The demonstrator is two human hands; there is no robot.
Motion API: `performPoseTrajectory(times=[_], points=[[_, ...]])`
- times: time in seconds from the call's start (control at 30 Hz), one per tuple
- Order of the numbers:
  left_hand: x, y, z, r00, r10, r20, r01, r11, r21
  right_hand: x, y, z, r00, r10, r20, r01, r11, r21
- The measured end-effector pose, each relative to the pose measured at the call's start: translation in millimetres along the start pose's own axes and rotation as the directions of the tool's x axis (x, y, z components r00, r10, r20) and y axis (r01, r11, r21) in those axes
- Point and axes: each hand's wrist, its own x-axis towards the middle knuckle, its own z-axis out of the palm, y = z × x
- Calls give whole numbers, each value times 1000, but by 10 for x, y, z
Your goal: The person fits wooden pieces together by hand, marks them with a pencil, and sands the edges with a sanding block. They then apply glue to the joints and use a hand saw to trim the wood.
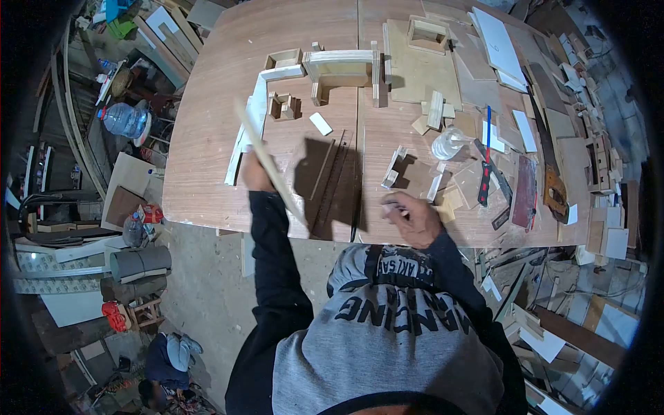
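My left hand (257,174) is closed on a thin wooden board (271,160), seen nearly edge-on and tilted above the table; the board partly hides the fingers. A dark shadow falls on the tabletop to its right. My right hand (415,220) hovers by the table's front edge with its fingers curled together; whatever they may pinch is too small to make out. Just beyond it are a small wooden bracket-like piece (394,166) and a pale offcut (436,183). A small white rectangle (320,124) lies between the hands, farther back.
The brown table (207,138) bears a wooden frame assembly (342,66), a small wooden box (281,106), a clear bottle (449,143), a red-and-black cutter (484,181) and a handsaw (550,159). Scrap wood lines both sides. Another person (169,363) crouches at the lower left.
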Motion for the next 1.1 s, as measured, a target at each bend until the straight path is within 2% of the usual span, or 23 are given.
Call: performPoseTrajectory(times=[0.03,0.07,0.1,0.13,0.17,0.2,0.23,0.3,0.37,0.43,0.5,0.57,0.6,0.63,0.67,0.7,0.73,0.77,0.83,0.9,0.97,1.03,1.1], points=[[-33,-187,99,992,-99,-74,92,991,-94,30,-51,105,999,-27,38,26,999,25],[-323,-101,281,985,175,-7,-144,831,537,60,-103,211,996,-53,75,49,997,53],[-491,-100,443,955,293,47,-255,727,637,36,-294,278,994,-93,63,90,995,51],[-606,-137,588,973,219,-76,-153,853,499,45,-388,289,995,-54,82,50,997,59],[-689,-280,707,974,172,-148,-152,979,132,65,-445,303,995,-16,101,10,998,67],[-793,-259,792,978,165,-124,-151,981,119,101,-402,370,990,-137,12,136,989,52],[-881,-216,839,982,159,-99,-149,983,106,132,-284,399,990,-138,11,137,989,49],[-962,-160,881,990,135,-26,-135,991,21,180,-135,427,977,-102,-185,75,986,-150],[-1034,-45,954,968,251,19,-252,967,46,123,-140,391,977,-20,-213,-4,994,-113],[-1061,45,926,980,191,58,-197,972,125,60,-187,353,906,-215,-364,148,968,-203],[-1243,261,909,925,206,320,-212,977,-18,-15,-267,291,868,-258,-424,155,953,-262],[-1483,661,912,834,125,537,-87,992,-95,-97,-398,217,762,-459,-456,226,849,-478],[-1576,781,929,784,149,602,-60,984,-165,-82,-462,148,733,-544,-408,351,817,-458],[-1648,831,937,731,177,659,-28,973,-231,-72,-474,96,701,-624,-346,340,718,-607],[-1711,786,944,763,165,625,2,966,-257,-83,-533,97,679,-657,-327,340,676,-653],[-1757,758,1015,863,154,480,-7,956,-293,-93,-594,110,658,-688,-306,338,633,-697],[-1777,756,1093,913,74,402,57,950,-306,-82,-573,125,655,-690,-310,335,632,-699],[-1770,783,1163,947,-10,322,120,938,-325,-61,-527,138,637,-716,-284,346,596,-725],[-1688,639,1153,940,-5,340,135,923,-359,-112,-570,117,619,-740,-264,345,558,-755],[-1603,499,1109,954,18,301,135,866,-481,-249,-736,63,767,-602,-223,337,674,-657],[-1557,440,1025,946,-19,322,173,873,-456,-303,-592,31,749,-606,-268,332,694,-639],[-1527,425,990,932,-20,363,195,870,-453,-341,-503,-5,630,-533,-565,164,802,-575],[-1524,427,1019,929,-36,368,214,865,-455,-369,-311,-81,619,-486,-617,123,836,-535]])
